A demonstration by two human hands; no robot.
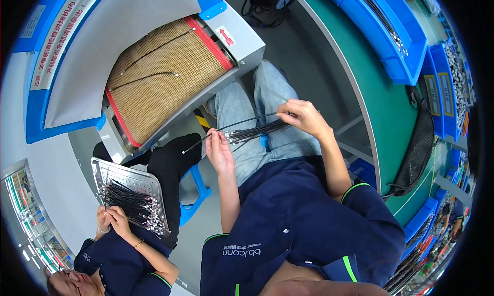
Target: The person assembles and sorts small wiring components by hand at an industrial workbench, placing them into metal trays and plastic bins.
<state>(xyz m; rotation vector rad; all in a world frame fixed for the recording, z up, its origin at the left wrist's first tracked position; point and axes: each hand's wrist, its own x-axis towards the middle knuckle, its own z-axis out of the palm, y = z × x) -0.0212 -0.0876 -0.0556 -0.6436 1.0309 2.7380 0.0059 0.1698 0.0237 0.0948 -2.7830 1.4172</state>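
Observation:
My left hand (220, 151) pinches a thin black cable (244, 121) near one end, and its small metal tip sticks out to the left past my fingers. Toward its other end, my right hand (306, 120) has its fingers closed on the same cable. Beneath the stretched cable, a bundle of black cables (257, 133) with silvery connectors lies across my jeans. Part of that bundle is hidden under my right hand. Two more black cables, an upper one (154, 52) and a lower one (143, 80), lie apart on a tan mesh conveyor belt (172, 98) ahead to the left.
A blue-and-grey machine cover (121, 18) overhangs the belt. At lower left, a co-worker's hands (114, 220) work beside a metal tray (162, 193) heaped with cables. A blue stool (195, 193) stands between us. Right, a green table (350, 33) carries blue bins (411, 64) and a black pouch (418, 144).

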